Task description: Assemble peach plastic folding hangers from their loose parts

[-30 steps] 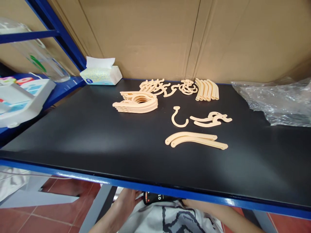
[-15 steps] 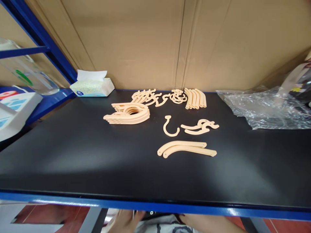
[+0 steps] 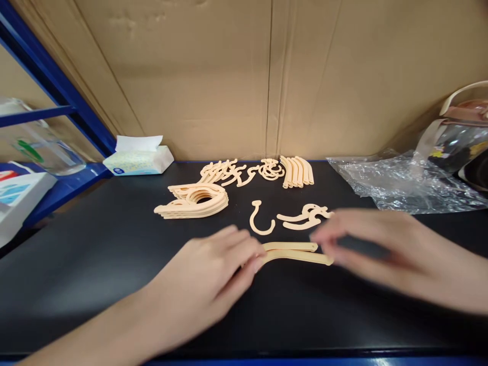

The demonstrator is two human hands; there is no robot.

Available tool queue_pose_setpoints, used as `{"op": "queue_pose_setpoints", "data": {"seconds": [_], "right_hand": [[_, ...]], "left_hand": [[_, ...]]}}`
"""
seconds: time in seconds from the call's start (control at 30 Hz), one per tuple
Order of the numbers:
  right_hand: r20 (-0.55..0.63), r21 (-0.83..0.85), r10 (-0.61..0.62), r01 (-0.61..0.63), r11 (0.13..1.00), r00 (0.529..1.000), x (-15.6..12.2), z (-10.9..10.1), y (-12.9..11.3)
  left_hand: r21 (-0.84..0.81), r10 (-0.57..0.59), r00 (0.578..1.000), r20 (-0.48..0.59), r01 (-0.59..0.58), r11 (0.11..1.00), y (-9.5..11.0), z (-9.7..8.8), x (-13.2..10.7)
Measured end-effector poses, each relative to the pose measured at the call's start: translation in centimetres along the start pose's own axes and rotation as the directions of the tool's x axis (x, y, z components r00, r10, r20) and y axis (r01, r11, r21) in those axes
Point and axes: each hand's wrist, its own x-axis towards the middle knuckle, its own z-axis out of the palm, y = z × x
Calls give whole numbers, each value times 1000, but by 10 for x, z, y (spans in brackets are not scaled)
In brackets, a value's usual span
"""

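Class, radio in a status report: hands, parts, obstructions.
Left hand at left end of curved strips. Right hand, blurred, at right end. Hook just behind, apart.

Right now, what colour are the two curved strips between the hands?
The curved strips are plain pale peach, with no pattern; the head view shows them best.

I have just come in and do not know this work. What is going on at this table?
A person has both bare hands at a black table. The left hand touches the left ends of two long curved strips; the right hand, blurred, is at their right ends, its grip unclear. Behind lie a hook, wavy pieces and a stack of curved parts.
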Motion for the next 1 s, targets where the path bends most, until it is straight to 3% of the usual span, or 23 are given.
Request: {"op": "queue_pose_setpoints", "data": {"seconds": [0.07,0.13,0.23,0.33,0.47,0.87,0.93,1.0], "right_hand": [[-104,-25,-10,7,1000,995,31,4,32],[-150,-55,41,-49,997,988,47,17,61],[-246,28,168,-166,986,955,47,42,89],[-272,62,222,-213,975,936,38,56,101],[-267,58,225,-218,974,937,34,57,100],[-258,-134,42,-79,988,965,36,46,81],[-249,-195,-18,-32,980,968,36,38,75],[-207,-335,-158,82,939,965,35,28,64]], "left_hand": [[132,104,994,-26,-100,986,-14,-1,31],[173,135,989,-67,-122,977,-31,6,50],[68,112,980,-163,-102,992,-50,20,58],[33,116,984,-133,-113,993,-56,28,52],[3,112,987,-119,-112,994,-51,28,46],[-11,303,950,-69,-304,952,-38,23,40],[42,356,934,-24,-355,934,-33,22,39],[96,378,925,19,-378,921,-29,22,38]]}}
